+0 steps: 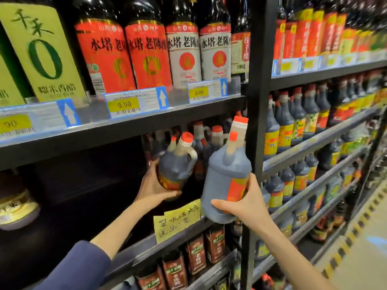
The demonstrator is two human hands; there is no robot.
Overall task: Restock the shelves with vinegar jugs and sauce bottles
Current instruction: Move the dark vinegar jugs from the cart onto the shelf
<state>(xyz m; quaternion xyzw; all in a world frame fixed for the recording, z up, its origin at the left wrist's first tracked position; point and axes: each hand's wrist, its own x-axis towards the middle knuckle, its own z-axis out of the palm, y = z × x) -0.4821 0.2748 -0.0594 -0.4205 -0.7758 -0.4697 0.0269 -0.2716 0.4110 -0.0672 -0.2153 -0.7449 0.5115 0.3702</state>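
Note:
My left hand (154, 185) grips the base of a dark vinegar jug (174, 164) with a red cap and side handle, holding it tilted just inside the middle shelf (180, 232). My right hand (246, 203) holds a second, larger dark jug (224, 178) from below, its fingers wrapped round the red label, out in front of the black upright post (256, 101). Several more red-capped jugs (209, 141) stand at the back of that shelf. The left part of the shelf is dark and looks bare.
The upper shelf (125, 130) carries tall vinegar bottles with red and white labels and price tags. A yellow handwritten note (178, 219) hangs on the middle shelf edge. Brown-labelled bottles (195, 253) fill the shelf below. Right of the post, shelves hold rows of sauce bottles (297, 120).

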